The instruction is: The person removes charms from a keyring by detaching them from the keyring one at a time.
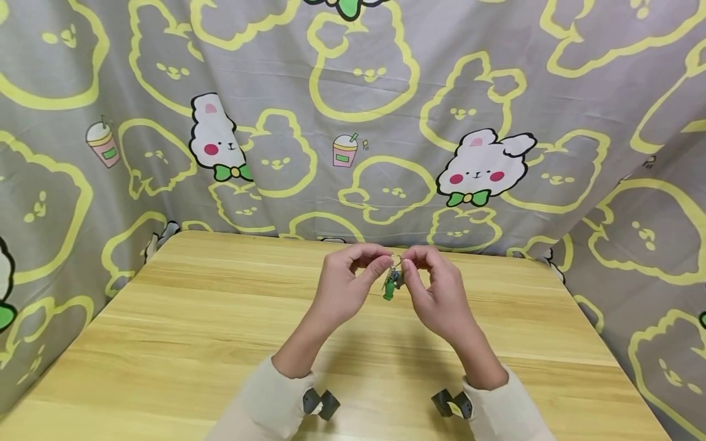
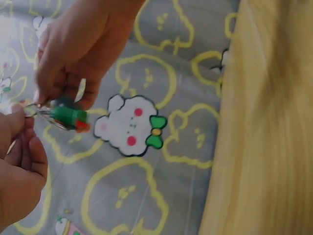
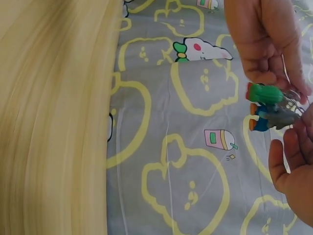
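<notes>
Both hands are raised close together above the table, fingertips meeting at a small bunch of keyring charms. My left hand (image 1: pixel 343 285) pinches the metal ring at its top from one side. From the other side my right hand (image 1: pixel 441 291) pinches the ring between thumb and index finger. Below the fingers dangles a green charm (image 1: pixel 389 289) with a red end, clearest in the right wrist view. Beside it there hang a blue and orange charm (image 3: pixel 259 117) and a grey charm (image 3: pixel 281 117). Fingertips partly hide the ring.
A light wooden table (image 1: pixel 220 324) lies below the hands. Grey curtain cloth (image 1: pixel 287 79) with yellow outlines and white cartoon animals surrounds its back and sides. Small dark devices (image 1: pixel 320 404) sit at both sleeve cuffs.
</notes>
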`<state>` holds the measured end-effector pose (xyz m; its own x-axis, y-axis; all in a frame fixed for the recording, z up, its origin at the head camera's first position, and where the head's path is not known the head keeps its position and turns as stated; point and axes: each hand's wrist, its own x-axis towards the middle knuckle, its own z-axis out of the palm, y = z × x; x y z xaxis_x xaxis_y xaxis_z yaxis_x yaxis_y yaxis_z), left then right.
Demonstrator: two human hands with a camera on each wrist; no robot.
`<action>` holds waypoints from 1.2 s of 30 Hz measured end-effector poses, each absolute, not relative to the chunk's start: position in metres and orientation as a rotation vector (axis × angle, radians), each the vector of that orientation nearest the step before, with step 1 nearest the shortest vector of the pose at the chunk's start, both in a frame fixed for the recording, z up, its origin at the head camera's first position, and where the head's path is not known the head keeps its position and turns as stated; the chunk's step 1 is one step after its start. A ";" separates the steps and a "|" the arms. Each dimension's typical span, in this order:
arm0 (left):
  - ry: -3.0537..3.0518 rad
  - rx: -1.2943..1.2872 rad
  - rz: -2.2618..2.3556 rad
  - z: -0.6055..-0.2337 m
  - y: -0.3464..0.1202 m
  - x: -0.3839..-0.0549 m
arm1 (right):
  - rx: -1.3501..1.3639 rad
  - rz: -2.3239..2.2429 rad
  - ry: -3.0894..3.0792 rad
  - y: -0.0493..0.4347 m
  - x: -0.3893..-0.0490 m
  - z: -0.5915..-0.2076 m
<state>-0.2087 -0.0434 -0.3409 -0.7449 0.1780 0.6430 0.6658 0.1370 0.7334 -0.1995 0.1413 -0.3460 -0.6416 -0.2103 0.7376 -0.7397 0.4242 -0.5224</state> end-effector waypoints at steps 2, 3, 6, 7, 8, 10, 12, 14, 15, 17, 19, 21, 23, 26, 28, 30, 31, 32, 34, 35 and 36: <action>-1.994 -0.760 -1.748 -0.343 -0.038 -0.207 | 0.788 1.283 -2.082 0.140 -0.198 -0.344; -1.980 -0.746 -1.766 -0.345 -0.035 -0.206 | 0.779 1.338 -2.076 0.140 -0.197 -0.344; -1.937 -0.737 -1.751 -0.348 -0.028 -0.205 | 0.755 1.461 -2.057 0.140 -0.194 -0.342; -1.926 -0.736 -1.743 -0.348 -0.026 -0.204 | 0.746 1.479 -2.055 0.140 -0.194 -0.342; -1.917 -0.737 -1.739 -0.349 -0.025 -0.204 | 0.739 1.482 -2.054 0.141 -0.194 -0.342; -1.900 -0.747 -1.746 -0.348 -0.026 -0.203 | 0.738 1.472 -2.055 0.141 -0.195 -0.342; -1.893 -0.755 -1.748 -0.347 -0.028 -0.203 | 0.747 1.447 -2.063 0.141 -0.195 -0.342; -1.895 -0.768 -1.732 -0.346 -0.031 -0.204 | 0.763 1.420 -2.069 0.141 -0.195 -0.342; -1.901 -0.782 -1.704 -0.345 -0.032 -0.204 | 0.775 1.392 -2.071 0.141 -0.195 -0.342; -1.916 -0.813 -1.608 -0.343 -0.036 -0.206 | 0.800 1.313 -2.075 0.142 -0.195 -0.342; -1.917 -0.848 -1.499 -0.342 -0.040 -0.208 | 0.832 1.234 -2.070 0.142 -0.196 -0.341; -1.903 -0.885 -1.387 -0.340 -0.043 -0.210 | 0.856 1.145 -2.063 0.142 -0.196 -0.341; -1.884 -0.922 -1.308 -0.337 -0.046 -0.211 | 0.874 1.083 -2.054 0.142 -0.196 -0.340; -1.860 -0.969 -1.241 -0.332 -0.050 -0.211 | 0.884 1.030 -2.045 0.141 -0.195 -0.339; -1.862 -0.985 -1.225 -0.330 -0.052 -0.210 | 0.885 1.017 -2.042 0.141 -0.194 -0.339; -1.872 -0.994 -1.216 -0.328 -0.053 -0.209 | 0.885 1.014 -2.041 0.140 -0.194 -0.338; -1.881 -0.996 -1.208 -0.328 -0.054 -0.209 | 0.886 1.011 -2.040 0.140 -0.193 -0.337; -1.889 -0.999 -1.197 -0.328 -0.054 -0.208 | 0.889 1.007 -2.038 0.140 -0.193 -0.337; -1.902 -1.005 -1.164 -0.328 -0.054 -0.208 | 0.898 0.990 -2.032 0.139 -0.192 -0.337; -1.905 -1.009 -1.143 -0.328 -0.055 -0.208 | 0.905 0.977 -2.028 0.139 -0.193 -0.336; -1.905 -1.014 -1.122 -0.329 -0.055 -0.208 | 0.912 0.962 -2.022 0.139 -0.193 -0.336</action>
<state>-0.2083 -0.0548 -0.3288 -0.4533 0.2740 0.8482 0.8746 0.3203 0.3640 -0.1929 0.1393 -0.3364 -0.5005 -0.2883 0.8163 -0.8152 0.4745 -0.3322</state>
